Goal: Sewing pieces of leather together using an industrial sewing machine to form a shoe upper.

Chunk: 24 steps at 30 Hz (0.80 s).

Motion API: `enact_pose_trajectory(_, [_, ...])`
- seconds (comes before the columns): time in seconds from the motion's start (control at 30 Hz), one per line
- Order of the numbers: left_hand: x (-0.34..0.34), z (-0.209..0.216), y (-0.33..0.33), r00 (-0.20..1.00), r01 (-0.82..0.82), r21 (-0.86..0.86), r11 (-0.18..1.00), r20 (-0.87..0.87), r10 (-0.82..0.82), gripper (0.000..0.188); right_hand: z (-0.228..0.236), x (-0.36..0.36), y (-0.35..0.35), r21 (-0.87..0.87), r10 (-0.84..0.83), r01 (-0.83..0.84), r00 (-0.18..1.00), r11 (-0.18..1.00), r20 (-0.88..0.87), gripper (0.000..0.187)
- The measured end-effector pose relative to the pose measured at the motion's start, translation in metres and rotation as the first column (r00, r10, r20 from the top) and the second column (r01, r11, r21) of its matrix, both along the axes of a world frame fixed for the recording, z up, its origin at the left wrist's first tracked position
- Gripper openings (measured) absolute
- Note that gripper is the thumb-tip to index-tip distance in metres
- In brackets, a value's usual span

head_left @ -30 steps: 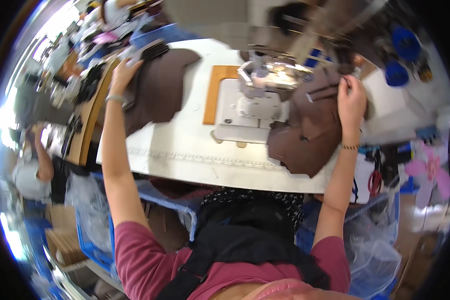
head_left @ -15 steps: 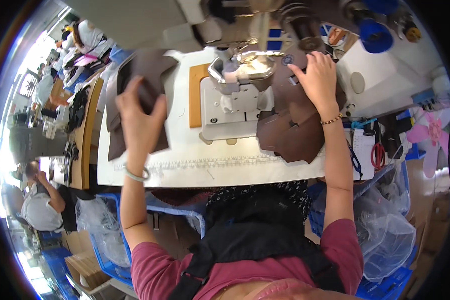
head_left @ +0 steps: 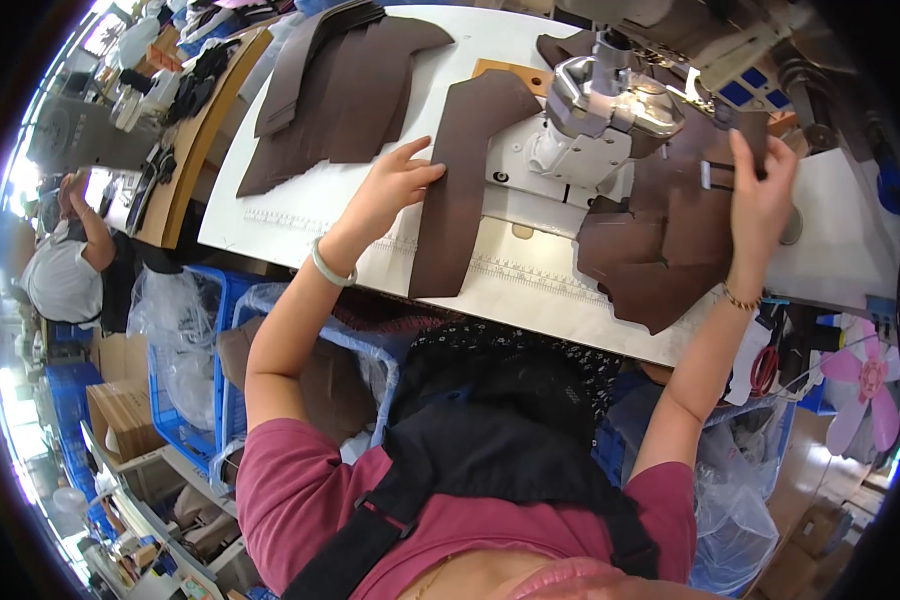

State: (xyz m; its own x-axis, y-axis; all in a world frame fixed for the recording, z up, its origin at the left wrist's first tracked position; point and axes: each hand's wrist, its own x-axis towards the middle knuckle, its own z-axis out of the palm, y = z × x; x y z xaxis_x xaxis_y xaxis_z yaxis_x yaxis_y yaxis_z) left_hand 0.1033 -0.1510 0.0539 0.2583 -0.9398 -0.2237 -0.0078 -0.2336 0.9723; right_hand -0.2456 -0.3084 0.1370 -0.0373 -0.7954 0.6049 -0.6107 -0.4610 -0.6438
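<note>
On the white worktop [head_left: 300, 215], a long brown leather strip [head_left: 465, 190] has been drawn from the stack [head_left: 340, 85] toward the sewing machine [head_left: 600, 120], pressed under the left hand [head_left: 395, 185]; the right hand [head_left: 760, 190] pinches the stitched brown panel [head_left: 660, 250].

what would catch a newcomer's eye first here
Likely the white sewing machine lit at the table's far middle, with dark brown leather all round it. The left hand lies on a long brown strip running toward the machine; the right hand presses a stitched brown piece to its right. A stack of brown panels lies far left.
</note>
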Motion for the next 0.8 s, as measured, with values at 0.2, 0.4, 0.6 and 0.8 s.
enact_pose_trajectory(0.2, [0.012, 0.0, -0.006, 0.922, 0.03, 0.01, 0.999, -0.386, -0.024, 0.041, 0.033, -0.043, 0.034, 0.26, 0.144, -0.23, 0.939, 0.938, 0.314, 0.051])
enact_pose_trajectory(0.4, [0.037, -0.011, -0.038, 0.933, 0.079, 0.051, 0.996, -0.356, -0.056, 0.051, 0.037, -0.045, 0.059, 0.339, 0.363, -0.673, 0.677, 0.658, 0.64, 0.048])
enact_pose_trajectory(0.6, [0.023, -0.007, -0.066, 0.964, 0.037, 0.065, 0.997, -0.266, -0.018, 0.038, 0.021, -0.024, 0.062, 0.357, 0.442, -0.757, 0.623, 0.547, 0.645, 0.046])
enact_pose_trajectory(0.8, [0.029, -0.01, -0.075, 0.969, 0.044, 0.076, 0.996, -0.248, -0.024, 0.032, 0.006, -0.002, 0.046, 0.358, 0.498, -0.801, 0.584, 0.479, 0.641, 0.038])
